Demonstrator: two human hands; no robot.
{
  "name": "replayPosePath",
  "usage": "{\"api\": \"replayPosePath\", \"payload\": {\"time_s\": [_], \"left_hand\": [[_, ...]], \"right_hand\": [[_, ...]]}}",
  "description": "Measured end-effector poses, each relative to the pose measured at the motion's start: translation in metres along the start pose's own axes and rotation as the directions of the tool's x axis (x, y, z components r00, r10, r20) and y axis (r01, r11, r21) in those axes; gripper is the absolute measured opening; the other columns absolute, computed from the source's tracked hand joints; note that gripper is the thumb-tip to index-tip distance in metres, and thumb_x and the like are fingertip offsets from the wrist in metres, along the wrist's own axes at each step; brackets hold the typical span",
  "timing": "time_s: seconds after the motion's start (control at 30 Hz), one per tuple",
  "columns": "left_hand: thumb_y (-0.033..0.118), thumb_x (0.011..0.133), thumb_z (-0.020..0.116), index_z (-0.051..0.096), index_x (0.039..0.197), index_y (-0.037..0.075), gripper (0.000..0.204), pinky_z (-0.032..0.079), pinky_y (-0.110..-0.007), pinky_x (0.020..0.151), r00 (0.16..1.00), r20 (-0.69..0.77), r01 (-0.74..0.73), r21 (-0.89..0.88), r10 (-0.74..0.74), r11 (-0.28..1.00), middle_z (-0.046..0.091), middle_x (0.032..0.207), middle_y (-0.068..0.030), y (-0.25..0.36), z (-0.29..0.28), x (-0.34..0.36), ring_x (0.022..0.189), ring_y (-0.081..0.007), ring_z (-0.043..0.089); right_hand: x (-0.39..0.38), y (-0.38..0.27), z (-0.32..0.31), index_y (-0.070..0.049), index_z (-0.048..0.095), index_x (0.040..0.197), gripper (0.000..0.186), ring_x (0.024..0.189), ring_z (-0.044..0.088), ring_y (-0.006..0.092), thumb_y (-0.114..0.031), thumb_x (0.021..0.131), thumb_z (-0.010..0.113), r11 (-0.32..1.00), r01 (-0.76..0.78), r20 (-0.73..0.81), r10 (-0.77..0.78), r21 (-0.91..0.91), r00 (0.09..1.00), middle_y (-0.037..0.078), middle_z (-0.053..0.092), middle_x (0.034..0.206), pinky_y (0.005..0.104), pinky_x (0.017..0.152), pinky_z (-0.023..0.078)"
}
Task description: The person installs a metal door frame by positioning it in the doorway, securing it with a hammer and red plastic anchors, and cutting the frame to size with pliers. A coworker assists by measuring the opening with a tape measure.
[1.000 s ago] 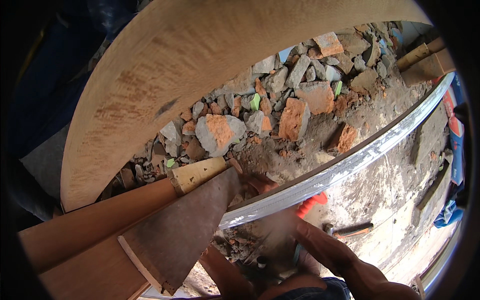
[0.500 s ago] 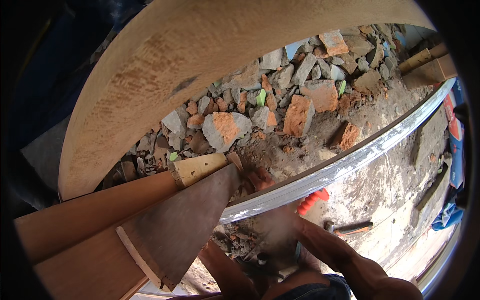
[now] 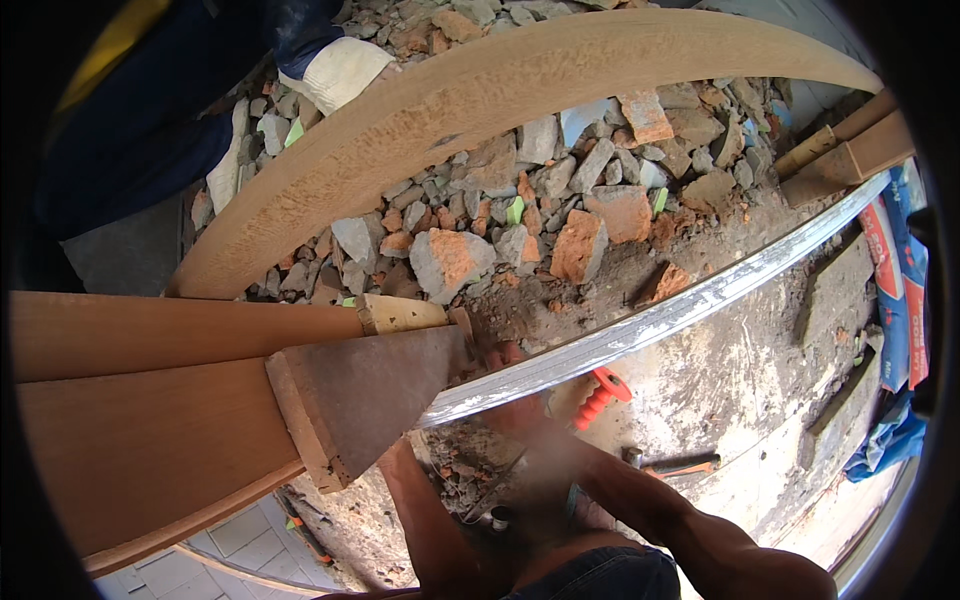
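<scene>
Long rail: a straight-sided silvery metal bar smeared with white (image 3: 640, 340) runs from the lower centre to the upper right, bent by the lens, crossing between the person and the rubble.
Right hand: a blurred bare hand (image 3: 522, 415) is at the rail's near side, close to its lower end; I cannot tell whether it grips.
Left hand: the left forearm (image 3: 430, 520) rises behind a dark brown wooden board end (image 3: 375, 395), which blocks the view; its grip cannot be told.
Fingertips: reddish fingers (image 3: 507, 354) show just beyond the rail; whose hand they belong to is unclear.
Timber: wide reddish-brown planks (image 3: 150, 430) fill the left, with a pale yellow wood block (image 3: 400, 314) by the board end; a long light-brown beam (image 3: 520, 85) arches across the top.
Rubble: broken grey and orange masonry (image 3: 450, 260) lies between beam and rail.
Tools: a red ribbed handle with a round guard (image 3: 597, 402) is near the right hand; a hammer with an orange-and-black handle (image 3: 680, 466) lies farther right.
Right edge: red-and-blue sacks (image 3: 893, 290).
Upper left: another person's dark blue clothing (image 3: 150, 130).
</scene>
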State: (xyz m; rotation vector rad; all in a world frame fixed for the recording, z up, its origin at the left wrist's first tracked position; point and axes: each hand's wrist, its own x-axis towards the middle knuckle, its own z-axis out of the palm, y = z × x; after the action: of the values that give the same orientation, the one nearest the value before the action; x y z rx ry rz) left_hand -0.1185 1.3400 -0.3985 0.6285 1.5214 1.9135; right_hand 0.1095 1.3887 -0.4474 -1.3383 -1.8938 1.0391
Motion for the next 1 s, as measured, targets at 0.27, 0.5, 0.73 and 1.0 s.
{"api": "replayPosePath", "payload": {"time_s": [0.27, 0.5, 0.73, 1.0], "left_hand": [[0.087, 0.09, 0.024, 0.038, 0.149, 0.0, 0.105, 0.036, -0.042, 0.114, 1.0, -0.024, -0.008, 0.0, 0.008, 1.0, 0.044, 0.148, -0.0131, -0.017, 0.009, 0.026, 0.134, -0.0276, 0.042], [0.086, 0.091, 0.024, 0.039, 0.148, 0.0, 0.105, 0.037, -0.042, 0.113, 0.999, -0.024, -0.037, -0.012, 0.036, 0.999, 0.044, 0.147, -0.0133, -0.027, 0.029, 0.035, 0.134, -0.0275, 0.043], [0.086, 0.091, 0.025, 0.039, 0.148, -0.001, 0.105, 0.037, -0.041, 0.113, 0.99, -0.042, -0.135, -0.015, 0.134, 0.991, 0.045, 0.147, -0.0135, -0.07, 0.014, 0.027, 0.133, -0.0273, 0.043], [0.086, 0.085, 0.047, 0.045, 0.144, -0.003, 0.106, 0.041, -0.041, 0.107, 0.959, 0.252, -0.162, 0.124, 0.127, 0.979, 0.054, 0.139, -0.0155, -0.006, 0.089, -0.012, 0.127, -0.0241, 0.051]], "right_hand": [[-0.055, 0.009, -0.076, -0.004, 0.063, 0.12, 0.038, 0.105, 0.059, 0.0376, -0.006, 0.083, 0.068, 0.985, 0.077, -0.13, -0.098, -0.157, 0.987, 0.016, 0.059, 0.115, 0.0494, 0.086, 0.052], [-0.1, 0.027, -0.179, -0.006, 0.066, 0.116, 0.028, 0.098, 0.061, 0.0335, -0.012, 0.09, 0.07, 0.979, 0.015, -0.206, -0.058, -0.202, 0.977, 0.014, 0.062, 0.107, 0.0439, 0.081, 0.053], [-0.14, 0.047, -0.23, -0.008, 0.068, 0.106, 0.029, 0.091, 0.059, 0.0327, -0.023, 0.084, 0.077, 0.871, 0.241, 0.097, -0.221, -0.427, 0.971, 0.012, 0.061, 0.1, 0.0454, 0.079, 0.049], [-0.053, -0.031, -0.173, -0.006, 0.072, 0.102, 0.024, 0.084, 0.063, 0.0324, -0.016, 0.081, 0.078, 0.733, 0.679, 0.335, -0.633, -0.031, 0.698, 0.011, 0.065, 0.093, 0.0441, 0.075, 0.053]]}}
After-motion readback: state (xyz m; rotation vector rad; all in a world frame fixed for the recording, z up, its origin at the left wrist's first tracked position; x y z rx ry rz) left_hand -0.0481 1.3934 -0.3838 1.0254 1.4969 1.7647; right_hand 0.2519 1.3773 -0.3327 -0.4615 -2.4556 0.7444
